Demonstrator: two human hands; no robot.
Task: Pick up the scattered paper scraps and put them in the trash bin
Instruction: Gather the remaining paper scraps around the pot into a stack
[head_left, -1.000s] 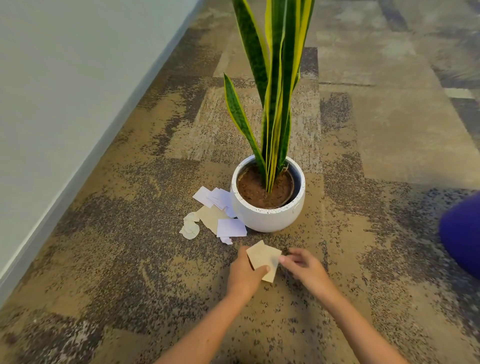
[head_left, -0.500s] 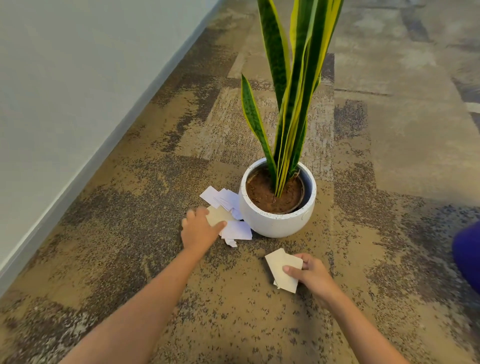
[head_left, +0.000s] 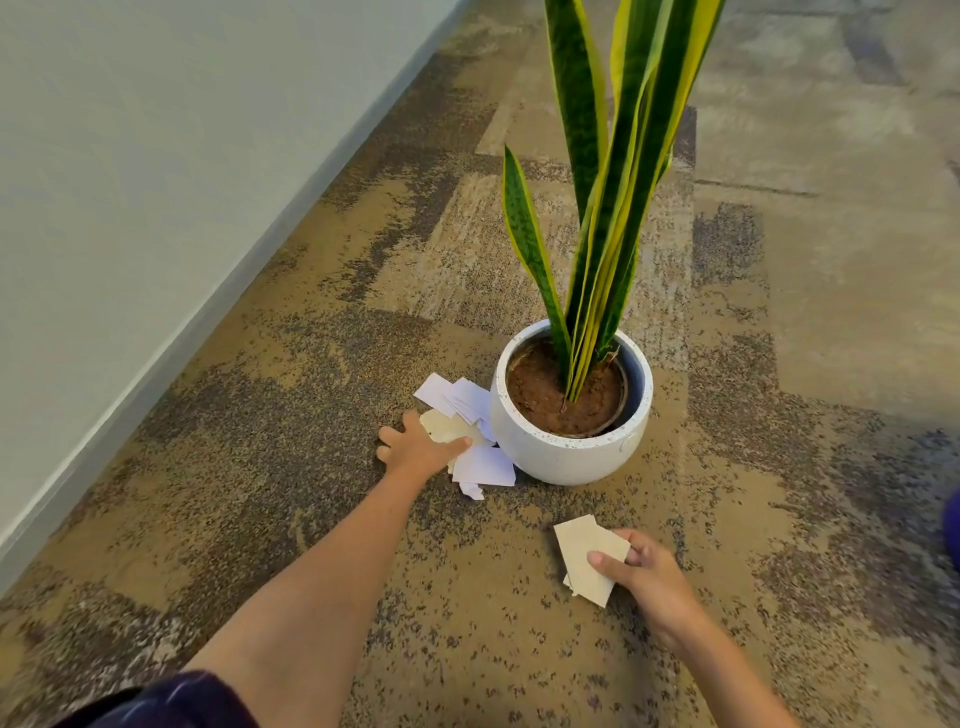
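Note:
Several paper scraps lie on the carpet against the left side of a white plant pot (head_left: 571, 452): white ones (head_left: 457, 397) at the back, a beige one (head_left: 449, 427) in the middle, another white one (head_left: 483, 467) in front. My left hand (head_left: 415, 449) lies on the beige scrap, thumb on top and fingers curled at its left edge. My right hand (head_left: 641, 569) is low over the carpet in front of the pot, holding a small stack of beige scraps (head_left: 587, 556). No trash bin is in view.
A tall snake plant (head_left: 608, 208) rises from the pot. A grey wall with a baseboard (head_left: 156, 332) runs along the left. A purple object (head_left: 953, 525) shows at the right edge. Patterned carpet stretches ahead and to the right.
My left hand let go of the stack, reached forward left to the pile by the pot and settled on the beige scrap. My right hand keeps the stack alone and has drifted right.

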